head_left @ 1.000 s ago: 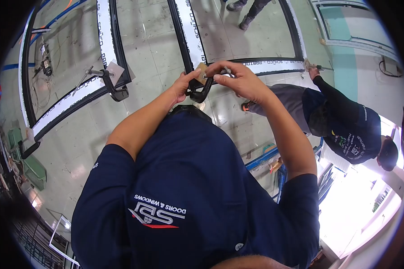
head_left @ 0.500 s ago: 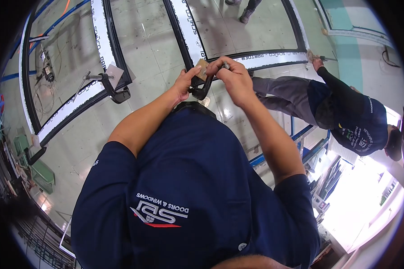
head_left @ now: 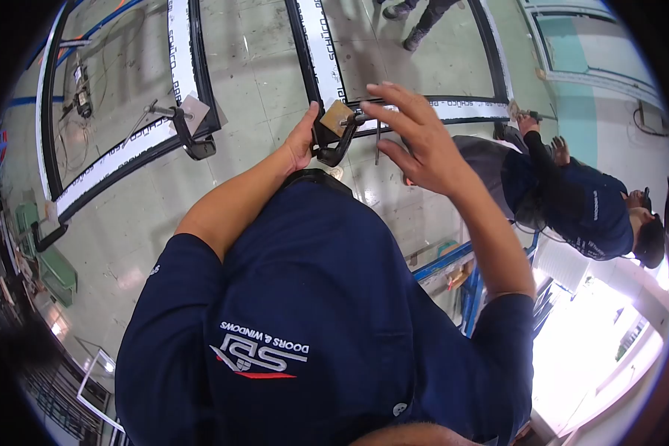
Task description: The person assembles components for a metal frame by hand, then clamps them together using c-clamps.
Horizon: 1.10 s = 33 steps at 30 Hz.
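A black C-clamp (head_left: 337,151) grips the near corner of a black window frame (head_left: 424,111) covered with white printed film. A square tan pad (head_left: 337,117) sits under the clamp's screw. My left hand (head_left: 301,140) lies against the frame's end just left of the clamp, thumb stretched straight; its other fingers are partly hidden. To the right of the screw, my right hand (head_left: 418,141) is open, fingers spread and bent a little. The clamp's thin metal turning bar (head_left: 378,141) hangs beside its fingertips and thumb; contact is hard to tell.
A second C-clamp (head_left: 193,141) with a pale pad holds another frame (head_left: 119,163) on the left. At right, a co-worker (head_left: 580,201) leans over the frame's far corner, one hand at a clamp (head_left: 528,116). A power tool (head_left: 82,93) lies at upper left; blue stands (head_left: 446,262) are at right.
My right hand has let go of the clamp's screw end and opened, moving right. My left thumb has come off the tan pad. The co-worker has bent lower, and their second hand shows.
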Each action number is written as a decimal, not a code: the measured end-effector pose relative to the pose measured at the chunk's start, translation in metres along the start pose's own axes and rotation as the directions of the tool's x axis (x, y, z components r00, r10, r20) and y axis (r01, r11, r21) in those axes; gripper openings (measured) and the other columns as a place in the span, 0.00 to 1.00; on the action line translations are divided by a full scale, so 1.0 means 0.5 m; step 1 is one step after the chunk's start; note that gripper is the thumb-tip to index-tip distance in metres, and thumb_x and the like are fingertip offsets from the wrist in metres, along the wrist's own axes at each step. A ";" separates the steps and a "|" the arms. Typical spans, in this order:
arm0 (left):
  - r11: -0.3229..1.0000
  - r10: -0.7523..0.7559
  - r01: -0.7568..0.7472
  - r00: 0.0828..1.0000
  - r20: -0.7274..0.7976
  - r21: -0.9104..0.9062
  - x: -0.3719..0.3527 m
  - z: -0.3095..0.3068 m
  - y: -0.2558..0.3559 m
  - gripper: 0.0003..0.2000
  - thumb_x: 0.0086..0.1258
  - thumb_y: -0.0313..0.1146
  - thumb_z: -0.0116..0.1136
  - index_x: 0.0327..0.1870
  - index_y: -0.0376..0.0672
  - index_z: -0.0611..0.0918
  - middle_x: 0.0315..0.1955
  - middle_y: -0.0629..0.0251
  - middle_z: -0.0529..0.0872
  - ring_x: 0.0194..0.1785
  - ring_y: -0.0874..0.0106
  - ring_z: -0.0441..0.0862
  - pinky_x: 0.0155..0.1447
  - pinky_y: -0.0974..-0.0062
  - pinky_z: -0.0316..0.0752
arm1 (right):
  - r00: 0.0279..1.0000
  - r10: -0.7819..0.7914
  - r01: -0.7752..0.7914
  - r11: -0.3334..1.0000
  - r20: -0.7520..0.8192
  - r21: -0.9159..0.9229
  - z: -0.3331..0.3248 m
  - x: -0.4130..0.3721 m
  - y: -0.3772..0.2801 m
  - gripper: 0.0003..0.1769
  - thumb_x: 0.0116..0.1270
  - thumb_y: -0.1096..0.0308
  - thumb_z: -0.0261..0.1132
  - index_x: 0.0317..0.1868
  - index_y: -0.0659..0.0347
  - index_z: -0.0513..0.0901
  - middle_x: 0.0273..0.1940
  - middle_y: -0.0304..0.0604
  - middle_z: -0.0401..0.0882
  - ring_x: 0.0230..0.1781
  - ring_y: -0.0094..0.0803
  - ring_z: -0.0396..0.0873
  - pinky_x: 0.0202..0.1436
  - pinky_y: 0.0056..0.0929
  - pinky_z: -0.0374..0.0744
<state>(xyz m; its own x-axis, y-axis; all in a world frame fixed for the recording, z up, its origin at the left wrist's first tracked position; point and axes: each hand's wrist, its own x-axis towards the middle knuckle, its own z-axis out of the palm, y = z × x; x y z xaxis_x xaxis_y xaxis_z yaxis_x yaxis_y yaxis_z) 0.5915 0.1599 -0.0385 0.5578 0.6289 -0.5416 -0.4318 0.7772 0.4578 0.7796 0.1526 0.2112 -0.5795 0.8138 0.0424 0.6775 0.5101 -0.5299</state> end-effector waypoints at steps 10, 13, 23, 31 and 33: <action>0.989 -0.112 0.063 0.907 -0.406 -0.133 0.037 -0.034 -0.086 0.36 0.75 0.71 0.34 0.62 0.49 0.76 0.49 0.69 0.83 0.55 0.71 0.77 0.55 0.60 0.69 | 0.792 -0.450 0.596 0.716 0.413 -0.364 -0.031 0.060 0.040 0.19 0.62 0.47 0.68 0.42 0.50 0.77 0.55 0.41 0.74 0.64 0.40 0.71 0.77 0.55 0.57; 0.985 -0.124 0.053 0.877 -0.464 -0.163 0.018 -0.025 -0.105 0.30 0.77 0.66 0.37 0.60 0.51 0.76 0.46 0.69 0.82 0.47 0.71 0.79 0.47 0.63 0.72 | 0.744 -0.399 0.628 0.690 0.535 -0.359 -0.026 0.079 0.054 0.17 0.62 0.48 0.68 0.42 0.48 0.77 0.47 0.41 0.75 0.52 0.39 0.76 0.73 0.51 0.62; 0.992 0.090 -0.121 0.870 -0.485 -0.033 -0.019 0.010 -0.158 0.15 0.80 0.49 0.45 0.53 0.52 0.79 0.44 0.70 0.82 0.40 0.67 0.83 0.41 0.68 0.74 | 0.624 -0.705 0.781 0.567 0.336 -0.260 0.010 0.097 0.127 0.22 0.69 0.41 0.59 0.36 0.53 0.81 0.35 0.41 0.72 0.40 0.38 0.76 0.50 0.36 0.72; 0.986 0.136 -0.164 0.836 -0.532 -0.005 -0.073 0.047 -0.126 0.22 0.68 0.53 0.59 0.59 0.54 0.78 0.52 0.67 0.81 0.56 0.58 0.78 0.64 0.53 0.71 | 0.649 -0.684 0.761 0.594 0.334 -0.263 0.015 0.093 0.129 0.24 0.69 0.41 0.59 0.36 0.55 0.83 0.36 0.42 0.77 0.40 0.40 0.79 0.51 0.39 0.73; 0.992 0.088 -0.121 0.868 -0.489 -0.038 -0.068 0.030 -0.111 0.23 0.67 0.55 0.59 0.58 0.54 0.79 0.51 0.65 0.82 0.55 0.59 0.78 0.65 0.50 0.70 | 0.659 -0.666 0.752 0.601 0.349 -0.273 0.012 0.096 0.124 0.25 0.70 0.41 0.58 0.36 0.55 0.83 0.36 0.42 0.78 0.40 0.40 0.79 0.50 0.40 0.74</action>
<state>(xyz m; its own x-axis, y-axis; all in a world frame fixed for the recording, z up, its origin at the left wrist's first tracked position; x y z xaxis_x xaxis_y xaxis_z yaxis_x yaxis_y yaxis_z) 0.6071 0.0949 -0.0351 0.0997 0.6246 -0.7746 -0.5227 0.6952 0.4933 0.7911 0.2216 0.1750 -0.9914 0.0994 0.0855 0.0948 0.9939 -0.0555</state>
